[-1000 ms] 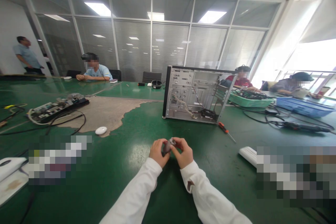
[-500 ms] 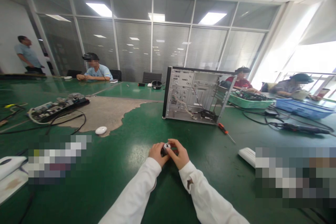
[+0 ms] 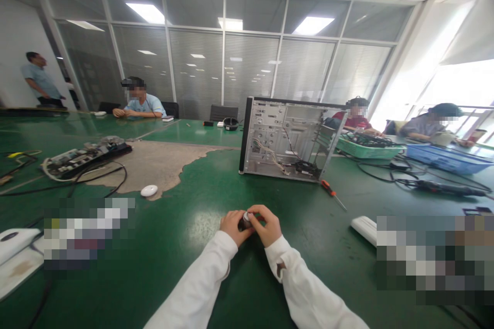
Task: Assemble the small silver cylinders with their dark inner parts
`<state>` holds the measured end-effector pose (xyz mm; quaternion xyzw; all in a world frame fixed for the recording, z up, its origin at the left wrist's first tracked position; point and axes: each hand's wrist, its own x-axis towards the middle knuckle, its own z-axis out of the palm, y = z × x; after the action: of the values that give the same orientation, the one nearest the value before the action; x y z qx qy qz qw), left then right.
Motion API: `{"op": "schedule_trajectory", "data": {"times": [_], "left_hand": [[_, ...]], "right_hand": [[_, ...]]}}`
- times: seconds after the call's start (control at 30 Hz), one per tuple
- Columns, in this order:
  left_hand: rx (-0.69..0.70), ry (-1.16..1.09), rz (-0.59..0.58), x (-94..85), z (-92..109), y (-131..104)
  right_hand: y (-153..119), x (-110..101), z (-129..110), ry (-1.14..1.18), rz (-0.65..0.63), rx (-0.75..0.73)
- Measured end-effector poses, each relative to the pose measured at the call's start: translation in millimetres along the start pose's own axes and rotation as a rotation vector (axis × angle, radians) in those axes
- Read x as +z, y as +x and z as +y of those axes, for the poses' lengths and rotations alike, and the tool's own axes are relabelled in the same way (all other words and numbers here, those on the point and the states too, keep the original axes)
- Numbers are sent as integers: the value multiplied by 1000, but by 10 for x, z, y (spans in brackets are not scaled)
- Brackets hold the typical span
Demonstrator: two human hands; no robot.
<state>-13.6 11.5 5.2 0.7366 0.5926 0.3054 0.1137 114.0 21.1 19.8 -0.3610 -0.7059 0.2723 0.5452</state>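
Note:
A small silver cylindrical part [image 3: 246,219] with a dark section sits between my two hands, over the green table. My left hand [image 3: 233,225] is closed around its left side. From the right, my right hand [image 3: 267,225] has its thumb and index finger on the silver end. The fingers hide much of the part, so its exact kind does not show. Beyond my hands stands an open computer case [image 3: 283,140], its metal inside and some cables facing me. An orange-handled screwdriver [image 3: 333,194] lies by the case's lower right corner.
Left of my hands are a white round object [image 3: 148,191] and a cabled electronic assembly [image 3: 87,158]. A green basket [image 3: 370,151], a blue basket [image 3: 450,160] and a black corded tool [image 3: 443,188] are at right. People sit across the table; another stands far left.
The silver part has tilted: its round end face showed before, and its side shows more now. Both hands have shifted very slightly to the right, still holding it.

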Motion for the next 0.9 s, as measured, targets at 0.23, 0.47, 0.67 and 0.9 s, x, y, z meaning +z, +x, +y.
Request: {"op": "schedule_trajectory", "data": {"times": [0.23,0.47,0.67,0.9], "left_hand": [[15,5,6,16,-7,-3],[-35,-36,57,24,-69,32],[-152,-74,143,-3,-150,59],[-169,-68,143,2,-147,60]], "right_hand": [[34,-76,-28,-51,25,-76],[121,-242,249,-161,186,28],[122,-326,559,-420,-51,76],[107,-438,641,-682,-305,158]]}}
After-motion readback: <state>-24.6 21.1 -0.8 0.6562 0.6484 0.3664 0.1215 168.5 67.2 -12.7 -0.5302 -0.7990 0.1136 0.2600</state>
